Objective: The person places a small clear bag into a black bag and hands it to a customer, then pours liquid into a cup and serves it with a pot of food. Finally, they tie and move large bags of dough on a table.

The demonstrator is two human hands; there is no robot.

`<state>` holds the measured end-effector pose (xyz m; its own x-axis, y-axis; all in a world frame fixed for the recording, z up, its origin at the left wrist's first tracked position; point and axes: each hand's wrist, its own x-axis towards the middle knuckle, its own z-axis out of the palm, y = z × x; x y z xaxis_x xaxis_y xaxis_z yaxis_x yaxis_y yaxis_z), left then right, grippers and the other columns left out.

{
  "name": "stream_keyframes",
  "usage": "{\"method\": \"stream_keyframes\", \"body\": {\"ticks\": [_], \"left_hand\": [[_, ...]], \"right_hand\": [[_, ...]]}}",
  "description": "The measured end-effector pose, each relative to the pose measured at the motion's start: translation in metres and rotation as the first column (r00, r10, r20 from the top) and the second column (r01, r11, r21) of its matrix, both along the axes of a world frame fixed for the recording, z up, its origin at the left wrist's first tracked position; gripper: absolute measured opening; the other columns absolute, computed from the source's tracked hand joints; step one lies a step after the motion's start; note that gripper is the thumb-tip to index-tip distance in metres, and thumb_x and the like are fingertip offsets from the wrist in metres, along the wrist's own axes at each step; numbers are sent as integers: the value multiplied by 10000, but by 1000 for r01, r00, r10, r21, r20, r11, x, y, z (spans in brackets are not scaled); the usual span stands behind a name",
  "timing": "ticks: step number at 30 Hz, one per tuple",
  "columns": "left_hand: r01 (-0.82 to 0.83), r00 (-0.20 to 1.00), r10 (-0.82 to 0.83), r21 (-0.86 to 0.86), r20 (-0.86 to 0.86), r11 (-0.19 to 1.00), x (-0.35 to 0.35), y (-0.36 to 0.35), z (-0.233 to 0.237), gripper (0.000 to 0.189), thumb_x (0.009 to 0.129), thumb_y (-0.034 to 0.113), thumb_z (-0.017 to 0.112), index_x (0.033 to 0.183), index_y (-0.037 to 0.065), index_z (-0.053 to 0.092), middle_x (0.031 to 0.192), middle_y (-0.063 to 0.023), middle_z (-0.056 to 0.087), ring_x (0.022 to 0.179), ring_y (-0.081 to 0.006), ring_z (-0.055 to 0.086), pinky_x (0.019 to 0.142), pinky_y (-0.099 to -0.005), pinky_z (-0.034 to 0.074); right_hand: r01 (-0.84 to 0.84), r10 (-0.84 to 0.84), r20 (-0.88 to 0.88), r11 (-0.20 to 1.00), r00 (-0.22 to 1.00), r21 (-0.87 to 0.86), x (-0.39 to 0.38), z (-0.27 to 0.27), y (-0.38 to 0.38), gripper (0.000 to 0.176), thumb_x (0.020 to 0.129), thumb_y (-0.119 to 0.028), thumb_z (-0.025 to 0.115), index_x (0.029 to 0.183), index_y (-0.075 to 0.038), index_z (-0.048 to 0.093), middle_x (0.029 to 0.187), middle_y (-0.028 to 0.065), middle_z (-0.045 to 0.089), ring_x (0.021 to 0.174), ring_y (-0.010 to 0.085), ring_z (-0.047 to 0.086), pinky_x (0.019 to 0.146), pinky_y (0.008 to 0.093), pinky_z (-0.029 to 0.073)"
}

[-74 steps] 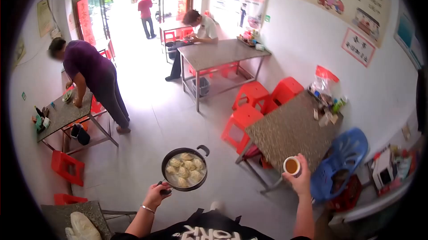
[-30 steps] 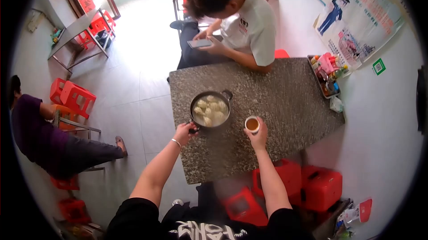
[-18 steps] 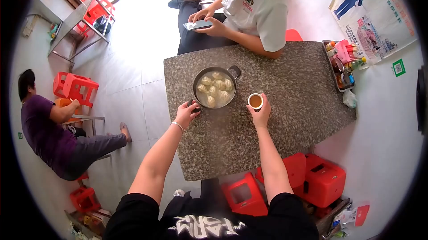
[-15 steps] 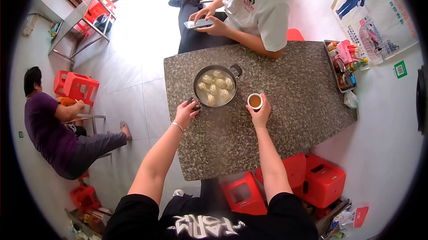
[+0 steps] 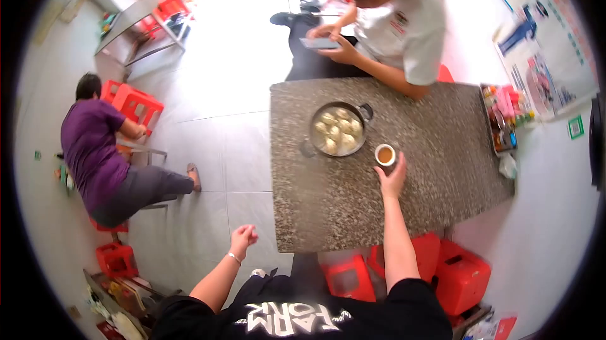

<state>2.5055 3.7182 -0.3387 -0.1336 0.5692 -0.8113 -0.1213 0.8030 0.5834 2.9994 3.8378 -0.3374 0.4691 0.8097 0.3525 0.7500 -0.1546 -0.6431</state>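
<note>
My right hand [image 5: 392, 179] is at the near side of a small white cup [image 5: 377, 154] of brown sauce, thumb and fingers around its side. Left of the cup, a round dark pan [image 5: 314, 137] holds several pleated dumplings [image 5: 341, 130] on a pale perforated liner. The pan has two side handles, one at its upper right. My left hand [image 5: 243, 239] is off the table's left edge, low in view above the floor. Its fingers are curled in, with nothing visible in them.
Across the speckled stone table [image 5: 341, 214] sits a person in a white shirt [image 5: 410, 37], holding a phone [image 5: 320, 43]. A condiment tray [image 5: 499, 119] stands by the right wall. Red stools [image 5: 464, 274] are beneath the near edge. Another person in purple [image 5: 95, 144] sits at left.
My left hand has let go of the pan's near-left handle and drawn back off the table. My right hand stays at the cup. The camera view has shifted, placing the table farther right.
</note>
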Motion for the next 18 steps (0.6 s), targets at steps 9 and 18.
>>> {"method": "stream_keyframes", "body": {"ticks": [9, 18], "left_hand": [[12, 993, -8, 31, -116, 999, -87, -148, 19, 350, 863, 375, 575, 778, 39, 613, 579, -33, 552, 511, -107, 552, 493, -252, 480], [-169, 984, 150, 225, 99, 960, -216, -332, 3, 420, 821, 472, 603, 935, 67, 597, 784, -12, 594, 622, -91, 540, 499, -227, 445]], "right_hand": [[-217, 211, -133, 976, 968, -35, -170, 14, -129, 208, 905, -152, 482, 947, 9, 607, 884, 175, 637, 823, 321, 608, 711, 376, 469], [-927, 900, -222, 364, 376, -96, -483, 44, -261, 276, 883, -236, 524, 690, -64, 619, 538, 93, 529, 471, 203, 500, 481, 338, 385]]}}
